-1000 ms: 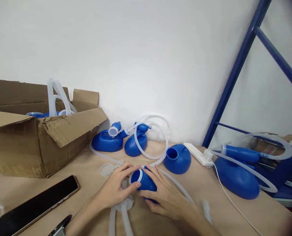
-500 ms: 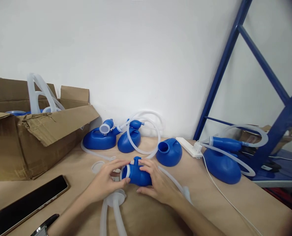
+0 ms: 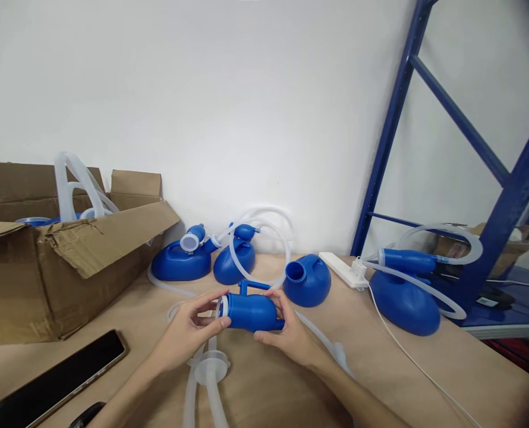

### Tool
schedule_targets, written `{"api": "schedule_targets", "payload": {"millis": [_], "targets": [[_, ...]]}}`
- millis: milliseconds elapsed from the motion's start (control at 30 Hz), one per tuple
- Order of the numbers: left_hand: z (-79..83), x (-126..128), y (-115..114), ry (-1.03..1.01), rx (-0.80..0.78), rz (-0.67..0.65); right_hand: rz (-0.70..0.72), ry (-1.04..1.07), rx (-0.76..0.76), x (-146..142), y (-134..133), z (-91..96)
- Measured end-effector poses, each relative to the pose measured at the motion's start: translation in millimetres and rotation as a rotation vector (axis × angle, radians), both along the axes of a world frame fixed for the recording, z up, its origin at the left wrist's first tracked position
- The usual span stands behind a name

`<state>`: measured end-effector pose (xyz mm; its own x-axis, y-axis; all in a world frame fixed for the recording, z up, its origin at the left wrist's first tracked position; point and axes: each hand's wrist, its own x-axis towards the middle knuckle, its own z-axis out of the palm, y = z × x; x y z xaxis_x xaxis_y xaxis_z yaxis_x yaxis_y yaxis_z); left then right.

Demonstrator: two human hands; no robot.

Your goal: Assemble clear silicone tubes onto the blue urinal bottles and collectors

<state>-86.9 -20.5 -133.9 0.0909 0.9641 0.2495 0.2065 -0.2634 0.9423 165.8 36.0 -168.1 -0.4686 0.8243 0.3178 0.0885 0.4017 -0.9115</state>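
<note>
A blue plastic urinal cup (image 3: 251, 311) with a side handle lies sideways between both hands, above the table. My left hand (image 3: 197, 324) grips its open end, fingers and thumb around the white ring (image 3: 224, 307). My right hand (image 3: 289, 330) holds the narrowing end, near a small spout. Below my left hand, a translucent disc-shaped lid (image 3: 211, 367) sits among translucent tubes (image 3: 217, 401) that run toward me. Just beyond the cup stands a blue urinal bottle (image 3: 309, 282) with an uncovered round mouth.
An open cardboard box (image 3: 75, 267) with tubes inside stands left, a phone (image 3: 54, 374) in front. Other blue bottles (image 3: 182, 264) and coiled tubing line the wall. A power strip (image 3: 342, 268), its white cable, another bottle (image 3: 402, 303) and a blue rack (image 3: 389, 125) are right.
The cup has turned so its side shows more and its open end faces left. My right hand has shifted slightly right toward the narrow end. The view has tilted a little upward.
</note>
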Motion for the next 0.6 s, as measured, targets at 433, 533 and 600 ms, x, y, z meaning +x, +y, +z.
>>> {"api": "schedule_targets", "payload": {"millis": [433, 533, 600], "targets": [[-0.8, -1, -6, 0.099, 0.009, -0.043, 0.031, -0.049, 0.008, 2, -12, 13.6], [-5.0, -2, -10, 0.214, 0.128, -0.030, 0.059, -0.078, 0.018, 0, -14, 11.2], [-7.4, 3, -14, 0.305, 0.245, -0.006, 0.099, -0.056, 0.026, -3, -17, 8.4]]}}
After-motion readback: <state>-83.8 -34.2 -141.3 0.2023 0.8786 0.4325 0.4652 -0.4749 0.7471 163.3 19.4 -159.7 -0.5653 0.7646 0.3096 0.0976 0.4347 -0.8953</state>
